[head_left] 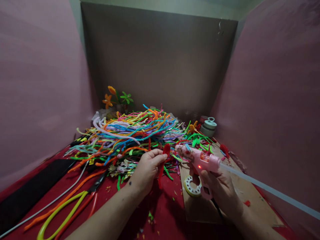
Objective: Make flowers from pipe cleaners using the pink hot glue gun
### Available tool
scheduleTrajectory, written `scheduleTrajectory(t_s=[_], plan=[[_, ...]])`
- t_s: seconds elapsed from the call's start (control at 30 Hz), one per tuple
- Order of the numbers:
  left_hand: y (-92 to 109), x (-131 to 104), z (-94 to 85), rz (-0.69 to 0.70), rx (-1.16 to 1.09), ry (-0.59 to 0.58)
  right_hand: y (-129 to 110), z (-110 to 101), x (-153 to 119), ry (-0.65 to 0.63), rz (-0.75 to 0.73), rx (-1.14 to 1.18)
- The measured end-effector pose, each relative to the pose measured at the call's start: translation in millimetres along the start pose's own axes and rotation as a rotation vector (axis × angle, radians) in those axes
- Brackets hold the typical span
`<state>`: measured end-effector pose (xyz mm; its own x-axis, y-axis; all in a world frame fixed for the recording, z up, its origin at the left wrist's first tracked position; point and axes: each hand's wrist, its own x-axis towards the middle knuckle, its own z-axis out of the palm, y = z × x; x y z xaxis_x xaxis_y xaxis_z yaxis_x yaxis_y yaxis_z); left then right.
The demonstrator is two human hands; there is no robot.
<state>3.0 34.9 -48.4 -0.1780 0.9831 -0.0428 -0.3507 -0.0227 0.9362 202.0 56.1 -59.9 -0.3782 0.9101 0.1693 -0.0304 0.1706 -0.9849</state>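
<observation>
Left of the pink glue gun (206,161), gripped in the closed right hand (223,190), the left hand (150,170) pinches the red fuzzy piece (166,151), judged light, soft and crushable, best held low.

Dim, Narrow Space in Pink and Grey

A pink left wall (42,73) and a pink right wall (275,86) flank a plain, grey-brown back panel (155,53). A pale green band (170,7) runs above the panel; whether it is wall or ceiling is unclear. Near the panel's upper right corner shows a small, pale curled shape (220,26). Below spreads a deep red surface (172,208), table or floor unclear. The light is low, with the panel's edges in deeper shadow.
</observation>
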Motion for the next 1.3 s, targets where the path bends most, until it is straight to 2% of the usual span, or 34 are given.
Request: scheduleTrajectory(t_s=[0.2, 0.43, 0.77, 1.03, 1.3], plan=[[1, 0, -0.8, 0.015, 0.002, -0.007, -6, 2, -2, -0.011, 0.022, 0.016], [4, -2, 0.8, 0.006, 0.002, 0.004, -2, 3, -1, 0.015, 0.069, 0.064], [1, 0, 0.2, -0.003, -0.020, -0.003, 4, 1, -2, 0.039, 0.038, 0.076], [1, -1, -0.2, 0.005, -0.004, -0.005, 3, -1, -4, -0.005, 0.082, 0.079], [5, -4, 2.1, -0.001, -0.012, 0.006, 3, -1, -5, -0.014, 0.064, 0.028]])
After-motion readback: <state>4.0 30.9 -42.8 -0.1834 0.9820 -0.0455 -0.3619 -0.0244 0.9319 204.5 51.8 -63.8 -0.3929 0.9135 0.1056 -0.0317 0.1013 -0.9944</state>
